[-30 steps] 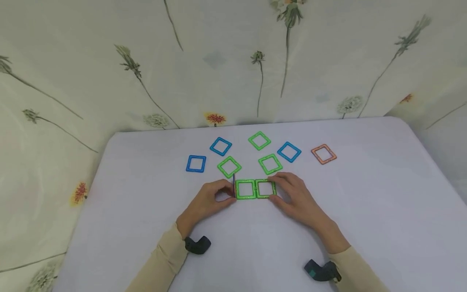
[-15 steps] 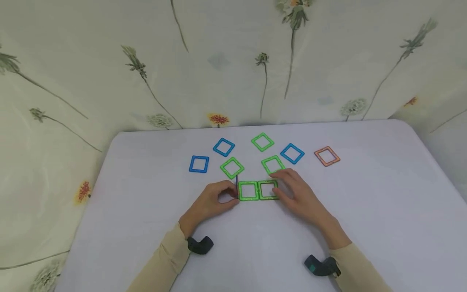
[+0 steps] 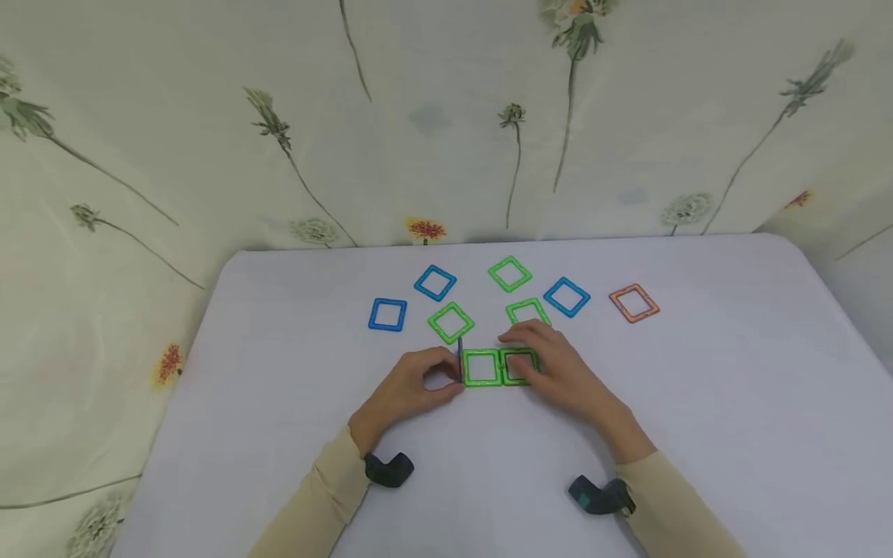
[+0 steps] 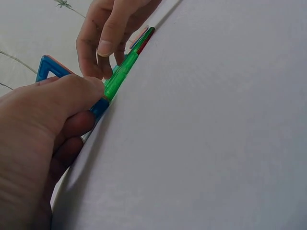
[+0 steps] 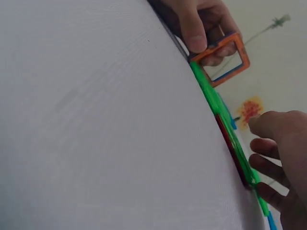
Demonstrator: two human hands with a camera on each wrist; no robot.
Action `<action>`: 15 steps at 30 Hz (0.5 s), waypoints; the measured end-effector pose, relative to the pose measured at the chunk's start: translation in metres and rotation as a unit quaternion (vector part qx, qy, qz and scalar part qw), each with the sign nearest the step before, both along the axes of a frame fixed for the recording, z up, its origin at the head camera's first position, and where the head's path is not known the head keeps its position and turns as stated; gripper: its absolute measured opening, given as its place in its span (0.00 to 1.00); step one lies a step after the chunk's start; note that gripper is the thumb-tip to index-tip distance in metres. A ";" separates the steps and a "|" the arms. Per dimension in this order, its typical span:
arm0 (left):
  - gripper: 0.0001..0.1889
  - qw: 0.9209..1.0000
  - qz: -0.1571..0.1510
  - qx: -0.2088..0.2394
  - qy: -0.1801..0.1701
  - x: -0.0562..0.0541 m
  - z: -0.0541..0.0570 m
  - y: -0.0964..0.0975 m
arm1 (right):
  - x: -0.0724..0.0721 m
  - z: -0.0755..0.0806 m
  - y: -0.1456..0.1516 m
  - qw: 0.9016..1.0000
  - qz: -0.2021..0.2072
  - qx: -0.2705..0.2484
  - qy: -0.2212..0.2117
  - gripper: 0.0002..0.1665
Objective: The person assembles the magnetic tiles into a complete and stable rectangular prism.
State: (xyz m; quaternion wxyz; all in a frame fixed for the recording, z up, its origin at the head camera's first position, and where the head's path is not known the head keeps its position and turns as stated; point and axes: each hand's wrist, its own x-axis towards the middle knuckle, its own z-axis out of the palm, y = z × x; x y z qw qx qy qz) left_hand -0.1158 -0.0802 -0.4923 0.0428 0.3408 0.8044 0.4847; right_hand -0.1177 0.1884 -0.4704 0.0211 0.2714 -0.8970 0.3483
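Note:
My left hand pinches an upright square magnetic tile frame between thumb and fingers. Its left side looks blue in the left wrist view and its right side orange in the right wrist view; whether it is one tile or two together I cannot tell. The upright tile stands at the left edge of a flat green tile, which joins a second green tile on its right. Red shows beneath that second tile in the right wrist view. Over it hovers my right hand, fingers loosely bent, holding nothing.
Behind the hands lie loose square tiles: blue ones, green ones and an orange one at the right. A flower-printed cloth hangs behind the white table.
My right hand has let go of the right green tile's edges and shifted left over it. The left hand keeps its pinch on the upright tile. The head view has shifted slightly.

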 end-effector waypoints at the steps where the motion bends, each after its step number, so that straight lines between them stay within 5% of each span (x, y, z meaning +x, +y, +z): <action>1: 0.13 1.000 0.001 0.001 0.001 0.000 0.000 0.000 | -0.001 0.000 -0.002 1.000 0.004 -0.001 0.001 0.18; 15: 0.13 1.000 -0.001 -0.008 0.007 -0.001 -0.002 0.000 | -0.017 0.002 -0.023 0.999 0.028 0.008 0.030 0.15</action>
